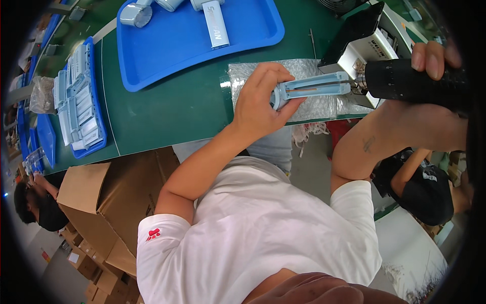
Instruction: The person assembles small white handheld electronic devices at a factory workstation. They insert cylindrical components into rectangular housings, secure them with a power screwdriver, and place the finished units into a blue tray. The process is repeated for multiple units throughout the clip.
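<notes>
My left hand [260, 101] is closed around a light blue plastic fan handle [319, 87], an open half shell with its hollow side showing and a thin reddish strip along the inside. In my right hand [434, 60] is a black electric screwdriver [400, 80] lying level, its bit end pointing left at the handle's far end. Whether the bit touches the plastic cannot be made out. Behind the screwdriver's nose stands a white and black screw feeder [377, 48]. Bubble wrap [304, 109] lies on the green table under the handle.
At the back, a blue tray [167, 63] holds several fan parts. To the left, another blue tray [99, 121] carries rows of light blue shells. A cardboard box [126, 202] stands below the table's front edge. Other people sit at far left and right.
</notes>
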`<state>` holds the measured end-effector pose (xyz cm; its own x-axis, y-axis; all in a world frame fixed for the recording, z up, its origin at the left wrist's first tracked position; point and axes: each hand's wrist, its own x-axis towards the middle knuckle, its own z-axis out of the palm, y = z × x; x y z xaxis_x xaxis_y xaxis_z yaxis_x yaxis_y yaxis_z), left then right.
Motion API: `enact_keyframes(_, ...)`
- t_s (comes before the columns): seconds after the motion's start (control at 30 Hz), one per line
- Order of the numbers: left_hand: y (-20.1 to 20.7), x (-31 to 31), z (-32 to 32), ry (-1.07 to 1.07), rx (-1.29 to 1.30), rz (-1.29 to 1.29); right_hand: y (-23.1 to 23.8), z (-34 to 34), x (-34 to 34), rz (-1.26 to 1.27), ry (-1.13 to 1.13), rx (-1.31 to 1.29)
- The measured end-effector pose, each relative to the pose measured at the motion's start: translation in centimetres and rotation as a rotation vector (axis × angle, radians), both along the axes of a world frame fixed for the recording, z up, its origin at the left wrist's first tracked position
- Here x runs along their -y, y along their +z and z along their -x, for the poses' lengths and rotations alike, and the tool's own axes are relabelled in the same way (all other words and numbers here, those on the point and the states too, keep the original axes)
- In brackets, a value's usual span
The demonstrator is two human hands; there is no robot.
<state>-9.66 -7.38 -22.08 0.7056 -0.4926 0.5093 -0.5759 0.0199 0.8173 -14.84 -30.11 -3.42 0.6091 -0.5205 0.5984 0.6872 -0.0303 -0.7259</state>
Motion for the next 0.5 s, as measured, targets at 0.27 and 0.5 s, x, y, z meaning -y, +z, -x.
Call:
enact_keyframes(0.27,0.0,0.1,0.1,-0.007,-0.002,-0.024,-1.3,0.1,-1.1,0.016,-0.088,-0.022)
enact_keyframes(0.5,2.6,-0.6,-2.3,-0.1,-0.089,-0.202,1.0,-2.8,-2.3,0.016,-0.243,0.023)
